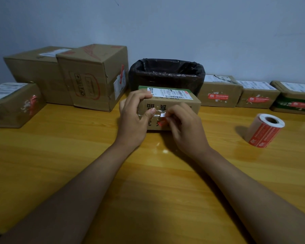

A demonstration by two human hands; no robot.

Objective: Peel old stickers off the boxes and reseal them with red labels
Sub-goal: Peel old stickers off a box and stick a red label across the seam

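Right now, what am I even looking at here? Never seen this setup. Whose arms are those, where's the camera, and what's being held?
There is no machine: a person wears one camera on the head, looking down at a wooden table. The left hand grips a small box, steadying it. The right hand pinches an old sticker on the box's front, peeling it. A roll of red labels lies to the right. A bin lined with a black bag sits behind, with more boxes along the wall.

Bare table lies near; boxes and bin block the back.
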